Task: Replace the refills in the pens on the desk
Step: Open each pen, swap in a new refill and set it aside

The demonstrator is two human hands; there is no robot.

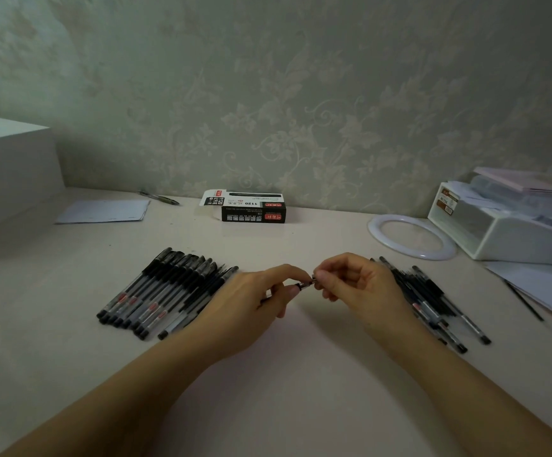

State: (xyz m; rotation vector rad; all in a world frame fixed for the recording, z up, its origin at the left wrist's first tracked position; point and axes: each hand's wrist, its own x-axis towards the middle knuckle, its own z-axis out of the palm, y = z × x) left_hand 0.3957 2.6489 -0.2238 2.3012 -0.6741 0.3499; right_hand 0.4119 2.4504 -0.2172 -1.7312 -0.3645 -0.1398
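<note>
Flanking both hands [304, 285]: pen rows [165, 291], refill box [251, 207] behind.

The single head-mounted camera looked forward and down from above the desk [284, 407], facing the wall [301, 94]. It sat close to the near desk area, its wide angle covering the surface edge to edge.

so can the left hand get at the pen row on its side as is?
Probably yes, once freed. The left hand grips a pen with the right hand, but the pen row lies right beside it, nothing between.
</note>
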